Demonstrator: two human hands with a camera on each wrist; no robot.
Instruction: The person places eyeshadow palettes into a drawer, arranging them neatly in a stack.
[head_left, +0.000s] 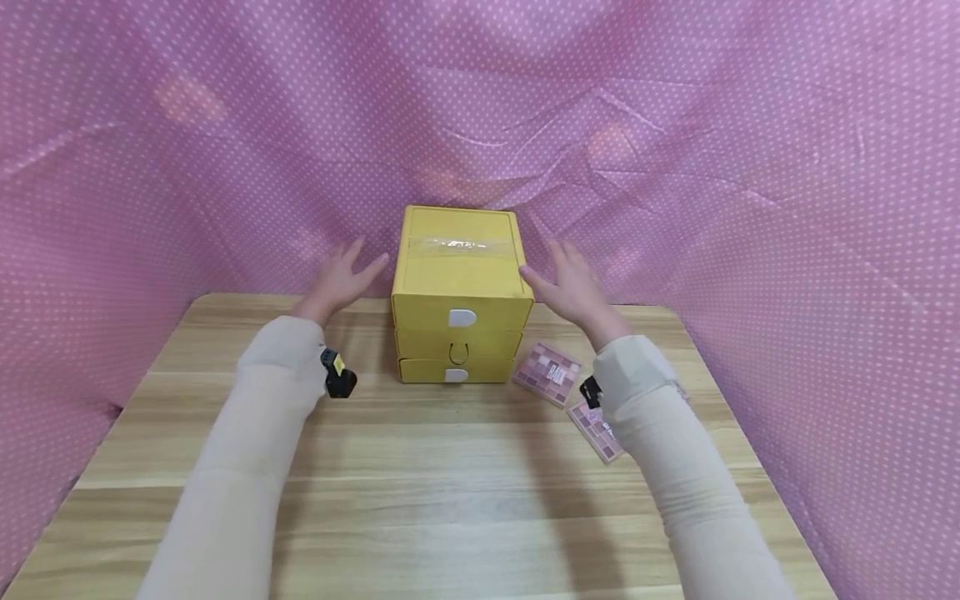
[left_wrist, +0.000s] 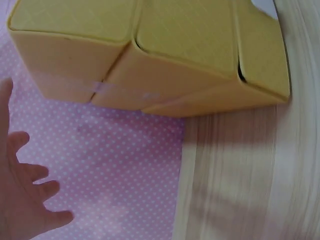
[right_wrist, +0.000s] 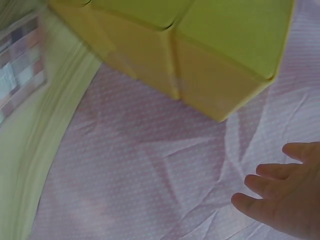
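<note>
A yellow three-tier drawer box (head_left: 461, 312) stands at the back of the wooden table, with clear tape across its top and white tabs on the top and bottom drawers. To its left my left hand (head_left: 341, 279) is held with spread fingers, apart from the box. My right hand (head_left: 573, 283) is raised at the box's right side, its thumb near the top right edge; whether it touches is hard to tell in the head view. The right wrist view shows a gap between that hand (right_wrist: 285, 190) and the box (right_wrist: 220, 65). Neither hand holds anything.
Two pink eyeshadow palettes lie right of the box: one palette (head_left: 547, 373) beside its front corner, another palette (head_left: 596, 429) nearer, partly hidden by the right sleeve (head_left: 652, 417). Pink dotted cloth (head_left: 315, 125) hangs round the back and sides of the table (head_left: 420, 500).
</note>
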